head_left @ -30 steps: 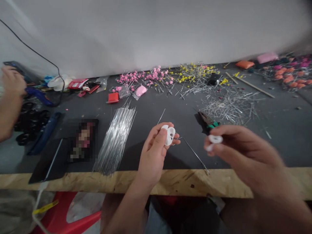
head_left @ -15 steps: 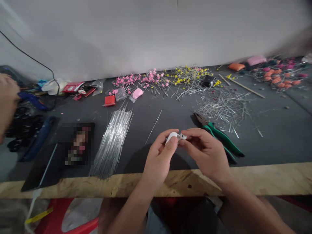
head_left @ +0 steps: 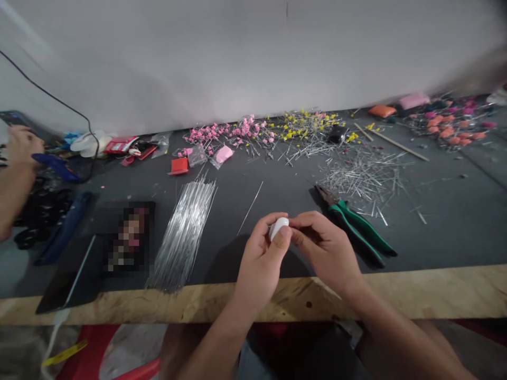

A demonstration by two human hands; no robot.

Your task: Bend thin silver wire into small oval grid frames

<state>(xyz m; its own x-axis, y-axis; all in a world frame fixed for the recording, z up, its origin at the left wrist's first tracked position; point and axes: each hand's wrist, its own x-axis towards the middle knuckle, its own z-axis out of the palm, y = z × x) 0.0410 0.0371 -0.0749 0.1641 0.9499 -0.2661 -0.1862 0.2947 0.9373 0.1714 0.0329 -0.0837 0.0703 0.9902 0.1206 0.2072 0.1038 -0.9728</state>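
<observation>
My left hand [head_left: 263, 253] is closed around a smooth white lump of clay [head_left: 279, 228], its thumb lying over the front. Thumb and fingers of my right hand [head_left: 327, 248] are pinched together against the lump's right edge, and they hide that part of it. Both hands are above the table's near edge. To the right of my right hand lie green-handled pliers [head_left: 356, 227], jaws pointing away. A single wire [head_left: 250, 208] rests beyond my left hand, and a bundle of straight silver wires [head_left: 184, 232] lies to its left.
Pink-tipped wires [head_left: 233, 131], yellow-tipped wires [head_left: 309, 124] and cut wires [head_left: 364, 177] lie towards the wall. Orange pieces [head_left: 451, 129] are at the far right. A phone [head_left: 130, 237] and a dark tablet-like slab [head_left: 67, 277] lie left. Another person's hand [head_left: 24, 145] is at the far left.
A bit of white clay that stretched out to my right fingers is now out of sight, and those fingers have come in against the lump. The other person's hand has moved right.
</observation>
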